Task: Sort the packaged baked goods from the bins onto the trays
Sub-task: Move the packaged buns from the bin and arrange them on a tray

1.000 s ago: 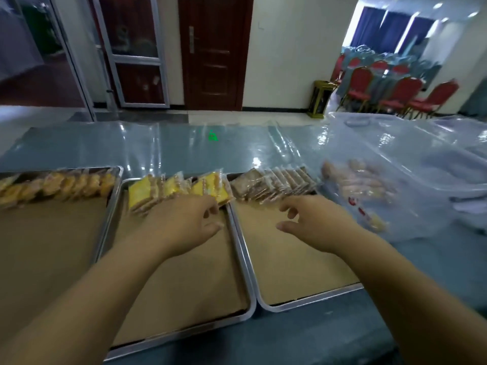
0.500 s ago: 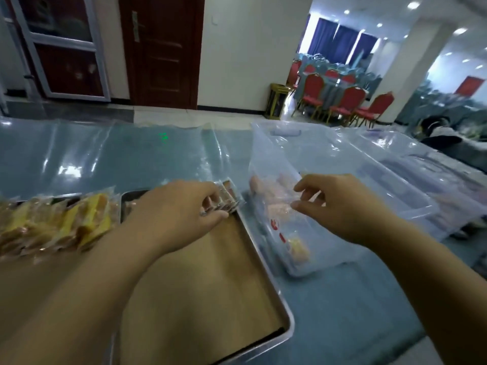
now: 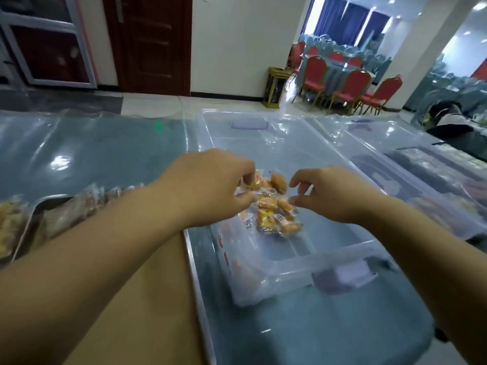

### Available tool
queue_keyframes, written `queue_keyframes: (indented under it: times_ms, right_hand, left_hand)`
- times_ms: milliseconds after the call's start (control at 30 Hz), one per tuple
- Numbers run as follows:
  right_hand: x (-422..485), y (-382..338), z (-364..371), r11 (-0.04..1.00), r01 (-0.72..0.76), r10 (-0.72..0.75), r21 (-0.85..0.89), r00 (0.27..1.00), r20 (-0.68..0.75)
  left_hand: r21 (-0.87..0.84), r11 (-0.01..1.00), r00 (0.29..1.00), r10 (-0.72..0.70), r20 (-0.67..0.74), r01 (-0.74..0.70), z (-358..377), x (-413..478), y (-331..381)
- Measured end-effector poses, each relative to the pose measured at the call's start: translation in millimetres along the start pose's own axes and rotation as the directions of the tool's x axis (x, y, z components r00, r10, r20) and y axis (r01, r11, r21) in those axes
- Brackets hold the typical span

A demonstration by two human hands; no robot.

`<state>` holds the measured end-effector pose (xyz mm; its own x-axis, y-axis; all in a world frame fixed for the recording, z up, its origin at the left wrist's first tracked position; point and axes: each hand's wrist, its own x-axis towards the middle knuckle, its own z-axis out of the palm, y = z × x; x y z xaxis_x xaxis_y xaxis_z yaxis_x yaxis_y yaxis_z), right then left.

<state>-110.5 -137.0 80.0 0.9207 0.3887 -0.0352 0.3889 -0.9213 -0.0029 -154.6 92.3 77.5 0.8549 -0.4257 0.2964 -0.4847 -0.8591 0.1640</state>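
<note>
Right now both bare hands reach into a clear plastic bin (image 3: 329,262) that sits on a table covered in blue-grey cloth under a glossy clear sheet. The left hand (image 3: 210,185) comes in from the left with its fingers curled down and its thumb pressed toward them, closed on the wrapper of one of the packaged baked goods (image 3: 271,204) at the left edge of the pile — the exact contact is partly hidden by the knuckles. The right hand (image 3: 332,193) hovers just right of the pile with its forefinger and thumb bent toward each other but apart, a small gap between the tips, holding nothing; its thumb tip is at the edge of one wrapper. The goods are small golden-brown cakes in clear wrappers with yellow and red labels, heaped in a loose cluster in the middle of the bin floor, between the two hands. Just left of the bin, touching or nearly touching its near-left corner, lies a metal tray (image 3: 197,280) lined with brown paper; most of it is hidden under the left forearm. At its far-left end a row of wrapped brown items (image 3: 79,206) leans along the rim, blurred. Further left, at the frame edge, are wrapped yellow items (image 3: 8,225) on another tray. To the right stands a second clear bin (image 3: 400,154), its contents too blurred to tell. Far behind are a dark wooden door (image 3: 150,43) and red chairs (image 3: 350,88).
</note>
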Motion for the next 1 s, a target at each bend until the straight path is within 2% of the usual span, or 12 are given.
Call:
queue_keyframes:
  times_ms: [100, 233, 400, 533, 633, 767, 867, 1000]
  right_hand:
    - [24, 33, 13, 0.997, 0.067, -0.059, -0.042, 0.982, 0.178]
    - [57, 67, 34, 0.974, 0.212, -0.166, -0.084, 0.91, 0.38]
    - [99, 87, 57, 0.942, 0.324, -0.237, -0.091, 0.831, 0.503]
    - [131, 94, 75, 0.902, 0.392, -0.249, -0.183, 0.817, 0.519]
    - [149, 100, 93, 0.893, 0.381, -0.223, -0.241, 0.838, 0.499]
    - [165, 110, 118, 0.962, 0.241, -0.157, -0.127, 0.873, 0.462]
    - [165, 117, 133, 0.984, 0.169, -0.117, -0.062, 0.86, 0.497]
    - [162, 112, 143, 0.983, 0.159, -0.081, -0.094, 0.826, 0.558]
  left_hand:
    - [0.146, 0.989, 0.994, -0.014, 0.106, -0.002, 19, 25, 16]
    - [0.22, 0.974, 0.95, -0.117, 0.291, 0.053, 45, 52, 30]
    - [0.303, 0.951, 0.809, -0.223, 0.545, 0.058, 68, 83, 35]
    - [0.267, 0.955, 0.74, -0.272, 0.615, 0.129, 87, 114, 30]
    - [0.287, 0.947, 0.709, -0.3, 0.638, 0.142, 104, 139, 23]
    - [0.304, 0.937, 0.674, -0.336, 0.658, 0.17, 130, 167, 9]
    - [0.322, 0.933, 0.639, -0.348, 0.686, 0.162, 150, 176, 3]
    - [0.353, 0.924, 0.561, -0.371, 0.74, 0.146, 170, 178, -2]
